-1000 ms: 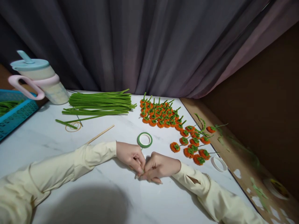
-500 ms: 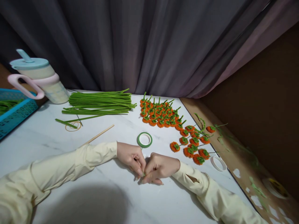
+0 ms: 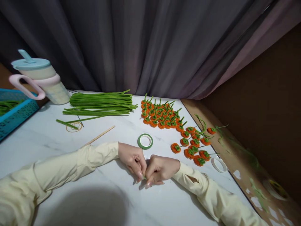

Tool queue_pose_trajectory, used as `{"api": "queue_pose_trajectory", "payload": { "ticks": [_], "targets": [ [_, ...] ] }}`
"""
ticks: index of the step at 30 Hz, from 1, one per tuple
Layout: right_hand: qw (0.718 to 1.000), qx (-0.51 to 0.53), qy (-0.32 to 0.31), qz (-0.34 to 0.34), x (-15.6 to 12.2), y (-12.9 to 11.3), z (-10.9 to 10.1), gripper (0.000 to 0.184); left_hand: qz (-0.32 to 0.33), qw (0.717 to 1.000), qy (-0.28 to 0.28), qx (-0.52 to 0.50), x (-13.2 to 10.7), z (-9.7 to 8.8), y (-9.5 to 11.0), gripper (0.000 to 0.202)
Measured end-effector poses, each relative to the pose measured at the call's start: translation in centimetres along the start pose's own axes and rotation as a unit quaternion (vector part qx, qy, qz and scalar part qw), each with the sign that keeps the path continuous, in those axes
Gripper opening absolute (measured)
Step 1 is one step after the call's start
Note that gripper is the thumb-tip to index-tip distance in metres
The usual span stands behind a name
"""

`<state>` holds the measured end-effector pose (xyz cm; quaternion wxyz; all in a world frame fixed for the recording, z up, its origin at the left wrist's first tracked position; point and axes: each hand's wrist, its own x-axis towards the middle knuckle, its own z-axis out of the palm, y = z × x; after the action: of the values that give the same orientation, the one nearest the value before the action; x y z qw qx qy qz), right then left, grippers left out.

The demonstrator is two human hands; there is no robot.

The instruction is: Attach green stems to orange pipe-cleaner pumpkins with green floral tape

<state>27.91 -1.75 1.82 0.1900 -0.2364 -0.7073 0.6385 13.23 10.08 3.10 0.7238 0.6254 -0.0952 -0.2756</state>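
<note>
Left hand (image 3: 133,158) and right hand (image 3: 162,169), both curled closed, are pinching a tiny green piece (image 3: 145,178) between them, probably needing light, even tension.

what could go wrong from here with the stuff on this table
The green bit where the left hand and right hand meet is mostly hidden, so it might slip unnoticed. The white ring lies near the edge of the table; a nudge could push it off. The stick lies close by the left sleeve, which might sweep it aside.
</note>
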Motion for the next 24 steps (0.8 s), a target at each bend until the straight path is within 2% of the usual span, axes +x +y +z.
{"api": "queue_pose_trajectory", "payload": {
  "ticks": [3, 7, 10, 14, 20, 24],
  "targets": [
    [1.000, 0.002, -0.015, -0.002, -0.4, 0.0, 0.4, 0.030, 0.002, 0.999, 0.026, -0.045, -0.9, -0.6, -0.1, 0.024],
    [0.992, 0.098, 0.065, 0.046, -0.6, -0.3, 0.6, 0.033, 0.038, 0.992, 0.095, -0.078, -1.6, -1.3, -0.5, 0.020],
    [0.978, 0.170, 0.078, 0.089, -0.5, -0.5, 0.5, 0.033, 0.041, 0.988, 0.106, -0.100, -1.5, -1.2, -0.6, 0.019],
    [0.971, 0.215, 0.069, 0.082, -0.4, -0.4, 0.5, 0.034, 0.040, 0.985, 0.108, -0.130, -1.4, -0.9, -0.5, 0.017],
    [0.970, 0.205, 0.089, 0.091, -0.4, -0.6, 0.9, 0.036, 0.030, 0.984, 0.099, -0.141, -1.6, -1.1, -0.5, 0.015],
    [0.975, 0.105, 0.168, 0.106, -0.7, -1.4, 2.2, 0.032, 0.034, 0.984, 0.124, -0.121, -1.6, -1.1, -0.5, 0.015]
  ]
}}
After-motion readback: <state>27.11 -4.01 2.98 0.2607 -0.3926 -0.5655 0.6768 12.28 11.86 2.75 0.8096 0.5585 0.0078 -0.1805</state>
